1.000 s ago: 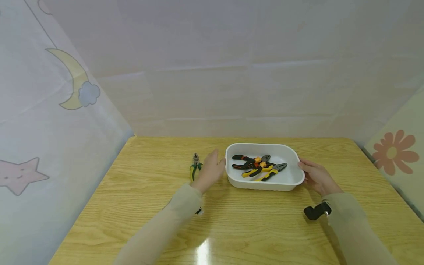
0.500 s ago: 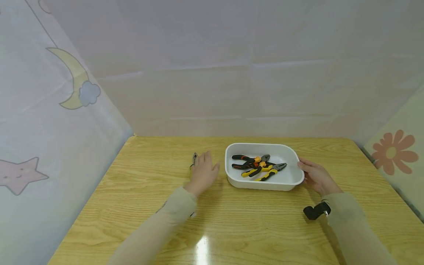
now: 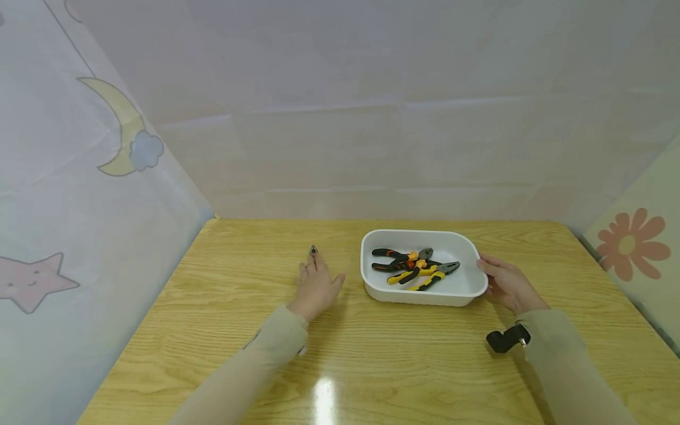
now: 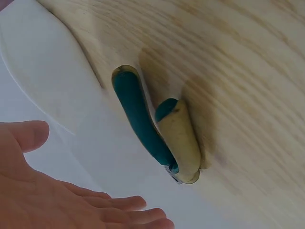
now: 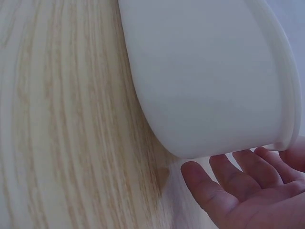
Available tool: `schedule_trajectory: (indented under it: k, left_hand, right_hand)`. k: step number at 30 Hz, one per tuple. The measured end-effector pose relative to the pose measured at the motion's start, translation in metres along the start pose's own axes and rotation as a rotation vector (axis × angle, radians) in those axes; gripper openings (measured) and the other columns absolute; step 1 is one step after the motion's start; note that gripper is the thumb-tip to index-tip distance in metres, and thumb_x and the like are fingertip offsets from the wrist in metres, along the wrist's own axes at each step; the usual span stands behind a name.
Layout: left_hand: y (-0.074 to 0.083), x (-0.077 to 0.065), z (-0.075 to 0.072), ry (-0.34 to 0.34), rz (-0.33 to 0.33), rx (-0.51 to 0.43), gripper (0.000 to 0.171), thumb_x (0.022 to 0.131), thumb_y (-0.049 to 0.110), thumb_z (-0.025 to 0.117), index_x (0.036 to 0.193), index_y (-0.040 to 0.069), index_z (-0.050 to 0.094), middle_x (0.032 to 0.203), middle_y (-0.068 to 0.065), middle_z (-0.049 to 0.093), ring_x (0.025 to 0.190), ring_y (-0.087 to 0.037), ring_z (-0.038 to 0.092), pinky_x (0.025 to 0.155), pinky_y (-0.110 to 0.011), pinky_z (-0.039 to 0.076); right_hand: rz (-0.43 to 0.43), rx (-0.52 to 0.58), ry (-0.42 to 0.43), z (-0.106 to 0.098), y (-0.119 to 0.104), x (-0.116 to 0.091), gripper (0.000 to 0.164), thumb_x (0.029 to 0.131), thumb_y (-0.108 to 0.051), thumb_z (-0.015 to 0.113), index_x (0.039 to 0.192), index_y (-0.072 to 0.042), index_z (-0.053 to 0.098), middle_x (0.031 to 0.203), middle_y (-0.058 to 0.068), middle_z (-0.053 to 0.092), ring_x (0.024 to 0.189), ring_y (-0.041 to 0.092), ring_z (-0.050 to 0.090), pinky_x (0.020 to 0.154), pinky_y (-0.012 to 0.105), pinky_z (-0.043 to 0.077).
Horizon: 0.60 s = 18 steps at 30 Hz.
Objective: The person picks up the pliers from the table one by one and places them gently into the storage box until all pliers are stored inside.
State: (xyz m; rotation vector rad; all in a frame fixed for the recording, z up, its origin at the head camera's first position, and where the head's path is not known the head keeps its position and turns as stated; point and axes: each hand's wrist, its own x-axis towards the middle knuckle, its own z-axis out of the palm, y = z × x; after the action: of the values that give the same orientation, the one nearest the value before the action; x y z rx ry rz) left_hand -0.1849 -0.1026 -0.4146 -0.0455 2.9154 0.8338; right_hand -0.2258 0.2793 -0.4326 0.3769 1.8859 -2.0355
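Note:
My left hand hovers over a pair of pliers with its fingers extended. Only the metal nose of the pliers shows past the fingertips in the head view. In the left wrist view, the green and yellow handles of these pliers lie on the table, apart from the spread left hand. A white plastic basin stands right of it. My right hand grips the basin's right end, thumb at the rim and fingers against the outer wall.
Inside the basin lie black-and-orange pliers and yellow-and-black pliers, overlapping one another. The wooden table ends at a pale cloth backdrop. A black camera mount sits at the right wrist.
My left hand has moved left, away from the basin's left side, and now covers the handles of the green-handled pliers. The right hand and basin have stayed put.

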Motion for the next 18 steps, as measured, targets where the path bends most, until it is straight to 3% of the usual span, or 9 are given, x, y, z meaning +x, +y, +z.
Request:
schedule_trajectory:
  k: [12, 18]
  left_hand:
    - [-0.012, -0.001, 0.004, -0.042, -0.069, 0.120, 0.093, 0.097, 0.055, 0.048, 0.150, -0.013, 0.010, 0.152, -0.038, 0.011, 0.139, -0.055, 0.009, 0.105, -0.069, 0.020]
    - [-0.017, 0.000, 0.007, -0.040, -0.079, 0.148, 0.095, 0.096, 0.057, 0.048, 0.148, -0.015, 0.013, 0.151, -0.039, 0.013, 0.138, -0.056, 0.010, 0.105, -0.068, 0.019]
  right_hand:
    - [0.025, 0.003, 0.017, 0.002, -0.001, -0.002, 0.071, 0.100, -0.032, 0.055, 0.155, -0.013, 0.015, 0.108, -0.013, 0.050, 0.089, 0.009, 0.048, 0.070, 0.023, 0.042]
    - [0.023, 0.007, 0.012, 0.001, -0.001, -0.002, 0.072, 0.099, -0.032, 0.055, 0.155, -0.012, 0.014, 0.105, -0.015, 0.052, 0.088, 0.008, 0.049, 0.070, 0.023, 0.043]
